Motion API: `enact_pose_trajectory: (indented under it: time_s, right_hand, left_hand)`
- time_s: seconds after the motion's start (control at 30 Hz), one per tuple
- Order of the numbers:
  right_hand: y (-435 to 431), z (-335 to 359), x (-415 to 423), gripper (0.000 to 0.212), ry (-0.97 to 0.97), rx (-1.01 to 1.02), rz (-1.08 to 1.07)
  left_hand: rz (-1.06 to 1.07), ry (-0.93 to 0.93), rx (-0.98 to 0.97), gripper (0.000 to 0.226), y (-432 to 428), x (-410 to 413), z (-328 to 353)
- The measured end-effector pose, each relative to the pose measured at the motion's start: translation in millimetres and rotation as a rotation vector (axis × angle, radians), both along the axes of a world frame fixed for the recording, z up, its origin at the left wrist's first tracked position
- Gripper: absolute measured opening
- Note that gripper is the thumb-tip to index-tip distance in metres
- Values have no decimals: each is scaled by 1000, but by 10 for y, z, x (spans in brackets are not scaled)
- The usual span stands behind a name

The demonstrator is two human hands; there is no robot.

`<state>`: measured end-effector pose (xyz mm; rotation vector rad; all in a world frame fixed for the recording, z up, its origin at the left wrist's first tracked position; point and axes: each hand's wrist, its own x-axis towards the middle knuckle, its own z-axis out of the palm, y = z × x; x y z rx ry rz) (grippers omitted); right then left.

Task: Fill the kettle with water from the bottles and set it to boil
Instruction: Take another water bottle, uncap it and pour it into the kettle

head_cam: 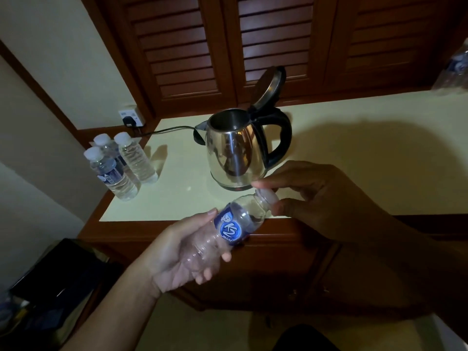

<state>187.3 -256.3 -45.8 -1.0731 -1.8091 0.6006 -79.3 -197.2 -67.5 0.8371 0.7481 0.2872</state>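
**Kettle fill: bottle in hand, cap not yet off**

- Held bottle [235, 224]: small clear plastic bottle with a blue label, lower centre of the frame, in front of the surface's near edge. It is tilted, with the neck pointing up and right toward the kettle. How much water it holds cannot be told.
- Left hand [182, 259]: fingers [202, 272] curled under and round the lower body of the held bottle, thumb along its upper side.
- Right hand [329, 198]: in shadow, fingertips pinching the cap [266, 196], which sits on the neck.
- Kettle [233, 153]: steel body with a black handle, standing at centre frame on the pale surface [354, 148]. The lid [269, 87] is tipped fully back and the mouth is open. The inside is dark, so the water level cannot be told.
- Three bottles [121, 163]: upright and capped, clustered at the left end of the surface and apparently full.
- Cord [167, 130]: runs from behind the kettle to a plug in the wall socket [129, 116] at upper left.

Progress, as judged: early — the kettle is open and ready, and the power is plugged in. Uncapping appears to be the step in hand. Pouring this bottle and perhaps the three others is left, then closing the lid and switching on.
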Motion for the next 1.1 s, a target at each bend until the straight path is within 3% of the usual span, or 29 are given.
enact_pose_trajectory:
  time_s: [0.1, 0.17, 0.23, 0.3, 0.4, 0.47, 0.53, 0.63, 0.83, 0.93, 1.0, 1.1]
  right_hand:
    - [45, 17, 41, 20, -217, 171, -117]
    - [109, 15, 53, 32, -334, 283, -202]
    - [178, 8, 94, 50, -356, 316, -262]
    - [221, 24, 166, 56, -304, 208, -361]
    - [252, 73, 333, 63, -283, -259, -478]
    - [233, 110, 456, 65, -284, -409, -524]
    - [205, 156, 578, 69, -289, -386, -579]
    - [171, 148, 819, 64, -219, -290, -674]
    - [104, 110, 1466, 16, -19, -212, -622]
    - [70, 153, 1935, 27, 171, -190, -499]
    - [91, 136, 2274, 34, 255, -222, -481]
    - [194, 107, 2813, 30, 161, -234, -675]
  left_hand:
    - [-174, -244, -250, 61, 85, 60, -89]
    - [-216, -268, -200, 60, 146, 167, -157]
    - [-183, -161, -5, 56, 161, 320, -161]
    - [-67, -96, 250, 43, 141, 491, -120]
    - [78, 124, 816, 26, 71, 733, -69]
    - [139, 185, 985, 27, 48, 886, -87]
    - [147, 187, 1060, 34, 55, 1043, -91]
    - [68, 171, 1075, 40, 95, 1364, -49]
    - [-84, 67, 963, 36, 293, 2189, -4]
    - [-202, 18, 886, 40, 397, 2656, 16]
    - [-159, 39, 913, 44, 457, 3020, -21]
    - [8, 100, 978, 51, 481, 3650, -47]
